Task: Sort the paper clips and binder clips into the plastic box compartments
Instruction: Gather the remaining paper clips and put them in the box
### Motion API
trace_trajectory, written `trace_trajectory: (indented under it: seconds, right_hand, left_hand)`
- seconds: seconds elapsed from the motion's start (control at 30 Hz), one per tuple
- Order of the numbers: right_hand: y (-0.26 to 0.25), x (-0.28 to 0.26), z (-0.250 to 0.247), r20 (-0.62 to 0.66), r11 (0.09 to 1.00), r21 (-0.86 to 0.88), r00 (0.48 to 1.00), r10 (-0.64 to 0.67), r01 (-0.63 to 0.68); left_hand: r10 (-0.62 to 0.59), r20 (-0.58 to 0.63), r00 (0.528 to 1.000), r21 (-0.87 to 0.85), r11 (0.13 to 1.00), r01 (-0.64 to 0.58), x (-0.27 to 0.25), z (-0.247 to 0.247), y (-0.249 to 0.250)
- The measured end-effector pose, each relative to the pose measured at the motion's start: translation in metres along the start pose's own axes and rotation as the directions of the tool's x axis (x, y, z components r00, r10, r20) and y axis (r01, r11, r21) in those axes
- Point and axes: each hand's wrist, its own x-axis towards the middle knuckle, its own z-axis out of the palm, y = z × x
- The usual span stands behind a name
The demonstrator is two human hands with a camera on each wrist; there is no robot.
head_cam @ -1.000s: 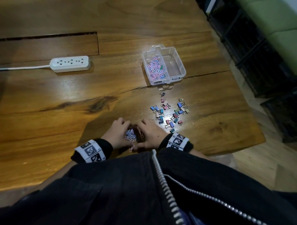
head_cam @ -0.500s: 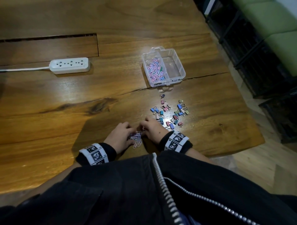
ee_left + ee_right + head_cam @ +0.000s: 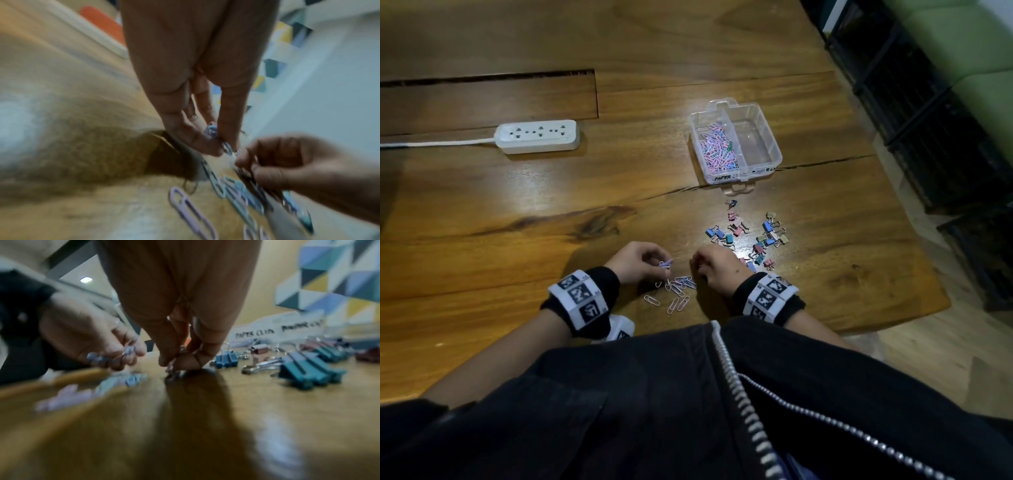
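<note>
A clear plastic box (image 3: 767,125) with two compartments stands on the wooden table; its left compartment holds pastel paper clips (image 3: 717,150), its right one shows none. Several coloured binder clips (image 3: 753,238) lie scattered in front of it. A small heap of loose paper clips (image 3: 678,286) lies near the table's front edge between my hands. My left hand (image 3: 643,262) pinches a few lilac and blue paper clips (image 3: 211,131) just above the heap. My right hand (image 3: 714,269) pinches paper clips (image 3: 173,371) at the table surface, right beside the heap.
A white power strip (image 3: 538,136) with its cord lies at the left back of the table. A long slot (image 3: 489,77) is cut in the tabletop behind it. Dark wire racks (image 3: 928,113) stand past the table's right edge.
Both hands have drawn apart and lifted a little off the heap, which now lies spread out between them. My left hand has picked up a few clips.
</note>
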Motion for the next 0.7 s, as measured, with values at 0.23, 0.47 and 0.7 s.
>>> trace_trajectory:
  seconds: [0.23,0.47,0.7]
  right_hand:
    - [0.01,-0.003,-0.027,0.221,0.517,0.815,0.965,0.141,-0.262]
    - [0.012,-0.006,-0.031,0.41,0.123,0.893,0.896,0.171,-0.432]
    - [0.0,-0.014,-0.014,0.026,0.987,0.057,0.988,0.151,-0.152]
  left_hand:
    - [-0.124,0.259,0.958,-0.711,0.646,0.277,0.003,-0.014,-0.002]
    - [-0.097,0.264,0.96,-0.548,0.804,0.232,0.005,-0.005,0.002]
    - [0.062,0.182,0.981,0.677,0.716,-0.171,-0.002,-0.001,-0.009]
